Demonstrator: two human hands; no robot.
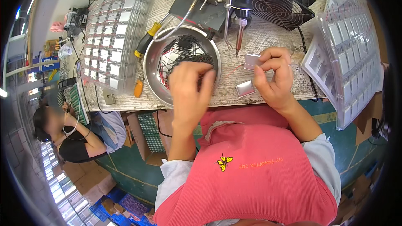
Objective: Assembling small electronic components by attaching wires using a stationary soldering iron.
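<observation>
My left hand point(191, 88) is over the near side of a round metal bowl point(147, 69), smeared by motion. Its fingers point down toward thin black wires point(186, 46) heaped in the bowl, and their tips cannot be made out. Between thumb and fingers, my right hand point(276, 75) pinches a flat silver pouch battery cell point(252, 61), with a thin red wire at its left side. A second silver cell point(245, 88) lies on the worn wooden bench just below. Above the held cell, a soldering iron point(240, 37) points down from a stand, its tip apart from it.
Stacked clear trays of silver cells point(111, 37) stand at left, with more tilted trays point(351, 54) at right. A black fan point(280, 6) sits behind the iron. A yellow-black screwdriver point(147, 39) touches the bowl. Another person point(83, 136) sits at far left.
</observation>
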